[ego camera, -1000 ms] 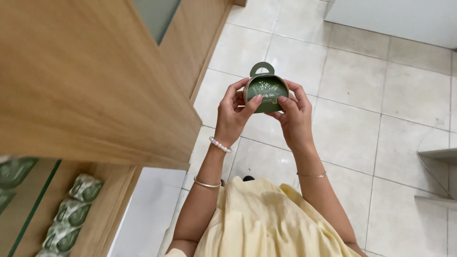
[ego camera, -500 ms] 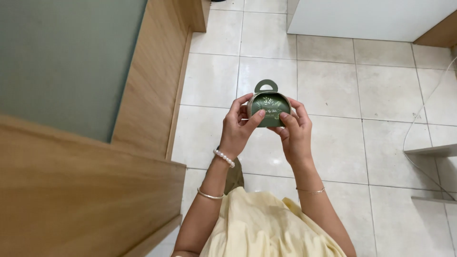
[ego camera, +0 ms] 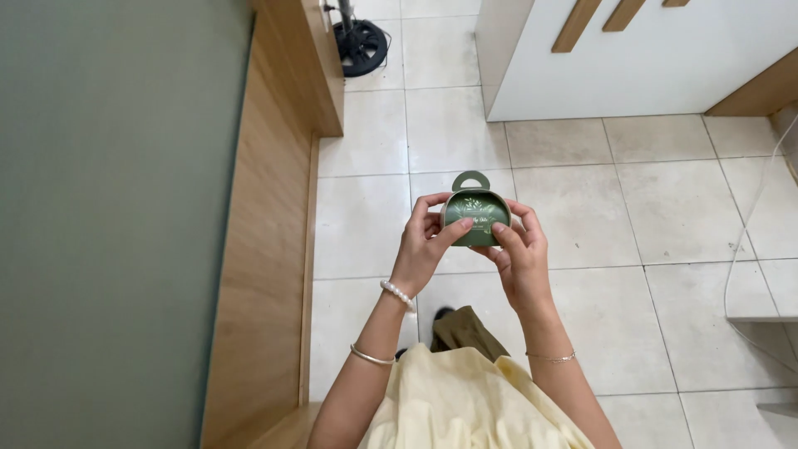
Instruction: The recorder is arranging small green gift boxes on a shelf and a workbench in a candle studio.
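A small green gift box (ego camera: 475,209) with a rounded top, a loop handle and a pale leaf pattern is held up in front of me, over the tiled floor. My left hand (ego camera: 424,245) grips its left side with the thumb across the front. My right hand (ego camera: 519,254) holds the right side, thumb on the lower front edge. Both wrists wear bracelets, and my pale yellow garment (ego camera: 465,403) fills the bottom of the view.
A wooden cabinet with a grey-green top (ego camera: 108,224) runs along the left. A white cupboard with wooden handles (ego camera: 632,58) stands at the far side. A black round fan base (ego camera: 360,46) sits on the beige floor tiles (ego camera: 665,216). A white cable (ego camera: 744,249) hangs at right.
The view has tilted up and away from the wooden cabinet, showing more floor and the white cupboard. Both hands keep holding the green box in about the same grip.
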